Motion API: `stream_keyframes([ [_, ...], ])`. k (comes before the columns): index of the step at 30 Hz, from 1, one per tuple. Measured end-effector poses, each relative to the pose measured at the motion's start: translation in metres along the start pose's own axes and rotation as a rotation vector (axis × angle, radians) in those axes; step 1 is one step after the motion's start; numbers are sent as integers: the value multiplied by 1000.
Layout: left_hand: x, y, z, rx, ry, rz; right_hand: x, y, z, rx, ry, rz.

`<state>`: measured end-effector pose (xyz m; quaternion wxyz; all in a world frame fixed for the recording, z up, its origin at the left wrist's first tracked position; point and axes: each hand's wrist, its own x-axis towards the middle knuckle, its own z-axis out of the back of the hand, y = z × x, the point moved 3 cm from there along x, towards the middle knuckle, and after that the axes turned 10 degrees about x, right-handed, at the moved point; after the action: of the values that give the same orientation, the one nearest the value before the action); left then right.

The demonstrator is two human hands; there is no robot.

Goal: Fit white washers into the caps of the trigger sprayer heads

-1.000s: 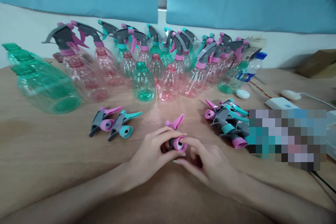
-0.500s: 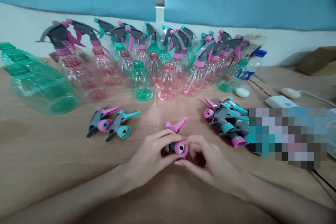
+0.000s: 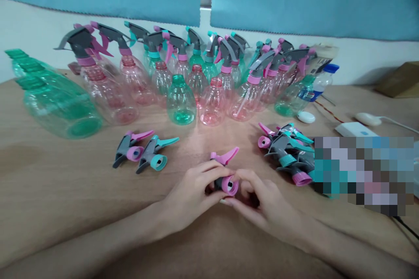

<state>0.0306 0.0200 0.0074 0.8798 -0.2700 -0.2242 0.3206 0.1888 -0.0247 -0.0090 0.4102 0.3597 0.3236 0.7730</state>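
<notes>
A grey spray-trigger head with a pink lever and pink collar (image 3: 225, 174) sits low over the wooden table (image 3: 65, 183), held between both hands. My left hand (image 3: 193, 194) wraps its fingers round the grey body from the left. My right hand (image 3: 262, 202) pinches the pink collar from the right with thumb and fingers. The lever points away from me. What lies under the collar is hidden by my fingers.
Two loose trigger heads (image 3: 144, 154) lie to the left, a pile of several more (image 3: 288, 152) to the right. Behind stand open bottles, one green (image 3: 180, 102) and one pink (image 3: 212, 104), and many capped spray bottles. Stacked green bottles (image 3: 55, 100) lie far left.
Both hands stay on the trigger head and have turned it slightly, so the pink lever now points more to the right. The view has shifted a little.
</notes>
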Motion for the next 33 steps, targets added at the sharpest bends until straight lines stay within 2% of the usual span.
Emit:
stream_keyframes([
  [5, -1, 1, -2, 8, 36, -16, 2, 2, 0, -10, 3, 15],
  [10, -1, 1, -2, 15, 44, 6, 3, 10, 0, -99, -7, 139],
  [13, -1, 1, -2, 26, 50, -1, 4, 11, 2, -151, -9, 166],
  [20, 0, 3, -3, 45, 68, 2, 9, 9, 5, -185, 53, 128],
  [28, 1, 3, -1, 48, 57, -19, 11, 1, 9, -308, 32, 263],
  [33, 2, 3, -1, 53, 62, -26, 13, 0, 10, -359, 50, 287],
])
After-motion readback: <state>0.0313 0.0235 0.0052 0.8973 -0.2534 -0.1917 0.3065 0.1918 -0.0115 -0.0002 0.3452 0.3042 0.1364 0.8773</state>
